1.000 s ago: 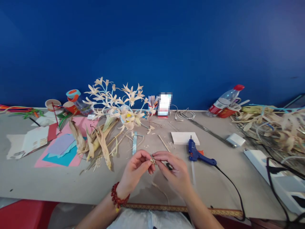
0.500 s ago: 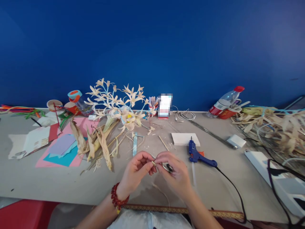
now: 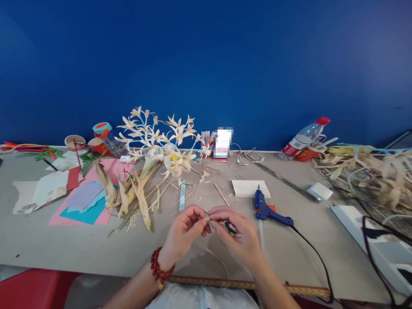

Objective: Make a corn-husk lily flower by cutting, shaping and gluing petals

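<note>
My left hand (image 3: 186, 229), with a red bead bracelet (image 3: 158, 266) on its wrist, pinches a small pale piece (image 3: 207, 219) between thumb and fingertips. My right hand (image 3: 238, 234) meets it from the other side, its thumb and index finger closed at the same piece. A dark-handled tool (image 3: 229, 227) shows partly within my right palm; its exact kind is hidden. Right of my hands lies a blue glue gun (image 3: 264, 210), its nozzle over a white block (image 3: 249, 188). A pale blue strip (image 3: 182, 195) lies beyond my left hand.
Husk flowers (image 3: 174, 137) stand at the back, with dried husks (image 3: 138, 193) and coloured paper (image 3: 85, 197) to the left. To the right are a bottle (image 3: 301, 139), metal rods (image 3: 283, 180), a husk pile (image 3: 370, 171) and a power strip (image 3: 370, 244). A black cord (image 3: 313, 242) trails nearby.
My right fingers have shifted slightly at the small piece, and the tool in that palm shows less of its metal part. My left hand has hardly moved.
</note>
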`<state>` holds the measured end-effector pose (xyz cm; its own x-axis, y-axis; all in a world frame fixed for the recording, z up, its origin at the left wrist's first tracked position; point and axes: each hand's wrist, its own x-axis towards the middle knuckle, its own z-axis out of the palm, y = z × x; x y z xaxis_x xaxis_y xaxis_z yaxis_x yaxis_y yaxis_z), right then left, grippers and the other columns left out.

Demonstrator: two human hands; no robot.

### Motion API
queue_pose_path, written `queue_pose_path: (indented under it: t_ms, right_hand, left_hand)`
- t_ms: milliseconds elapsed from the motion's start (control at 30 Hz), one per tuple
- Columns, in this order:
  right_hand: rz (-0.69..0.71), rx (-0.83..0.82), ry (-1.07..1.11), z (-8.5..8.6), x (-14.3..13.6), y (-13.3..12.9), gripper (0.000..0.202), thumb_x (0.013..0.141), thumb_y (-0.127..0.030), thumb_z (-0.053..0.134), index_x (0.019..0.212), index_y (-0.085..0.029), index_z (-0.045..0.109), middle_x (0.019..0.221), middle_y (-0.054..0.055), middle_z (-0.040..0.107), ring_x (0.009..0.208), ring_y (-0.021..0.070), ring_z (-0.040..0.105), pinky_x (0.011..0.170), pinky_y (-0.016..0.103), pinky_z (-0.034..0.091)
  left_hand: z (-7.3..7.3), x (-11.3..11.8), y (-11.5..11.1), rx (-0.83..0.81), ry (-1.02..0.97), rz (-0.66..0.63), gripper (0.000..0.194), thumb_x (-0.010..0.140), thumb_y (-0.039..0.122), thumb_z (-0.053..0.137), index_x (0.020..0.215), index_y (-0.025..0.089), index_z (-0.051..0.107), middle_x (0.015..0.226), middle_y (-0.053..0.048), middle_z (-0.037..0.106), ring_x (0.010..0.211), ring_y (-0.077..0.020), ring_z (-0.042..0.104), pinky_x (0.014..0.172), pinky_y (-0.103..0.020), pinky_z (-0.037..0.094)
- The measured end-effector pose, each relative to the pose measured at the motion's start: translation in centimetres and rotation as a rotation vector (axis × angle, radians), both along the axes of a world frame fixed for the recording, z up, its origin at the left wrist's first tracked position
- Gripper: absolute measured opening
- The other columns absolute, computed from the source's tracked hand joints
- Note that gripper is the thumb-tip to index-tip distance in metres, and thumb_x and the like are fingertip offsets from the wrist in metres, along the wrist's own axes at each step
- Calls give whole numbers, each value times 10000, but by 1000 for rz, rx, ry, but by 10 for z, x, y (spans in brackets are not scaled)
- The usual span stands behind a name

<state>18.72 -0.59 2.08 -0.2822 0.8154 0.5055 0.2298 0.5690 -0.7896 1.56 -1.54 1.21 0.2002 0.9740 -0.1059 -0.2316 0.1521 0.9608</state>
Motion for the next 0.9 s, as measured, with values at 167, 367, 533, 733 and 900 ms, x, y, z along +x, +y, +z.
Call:
queue_pose_path:
  t_ms: [167,367,533,733,900]
  right_hand:
    - [-29,178,-123,-2,-3,-3,207,868,-82,565,967,-230,671,964,85,670,872,202,669,743,326,563]
    - [-43,218,-185,-6,-3,0,238,880,-75,556,1044,-226,640,877,75,706,830,214,668,740,357,560]
    - [-71,247,-172,-4,-3,-3,257,853,-68,582,1046,-229,636,923,87,690,852,217,659,732,357,557]
    - [-51,261,-201,-5,-3,-1,259,862,-61,568,1047,-226,644,913,85,711,829,212,667,724,356,562]
    - [-41,238,-169,-6,-3,0,258,868,-81,561,1056,-233,652,907,73,738,837,213,696,747,361,578]
  left_hand:
    - [0,2,0,25,54,41,226,833,369,674,794,165,585,685,12,593,606,-110,555,594,-228,454]
    - [2,0,2,-46,-52,9,223,816,349,694,764,164,581,632,14,596,595,-119,565,604,-239,445]
    - [2,0,1,-50,-41,46,237,798,359,713,762,159,590,648,15,594,584,-112,559,594,-237,442]
    - [0,1,1,-57,-61,40,221,809,343,706,765,159,591,633,21,589,583,-108,556,601,-232,438]
    - [-1,0,0,-107,-152,16,191,812,321,707,795,153,619,663,7,609,601,-116,576,623,-242,447]
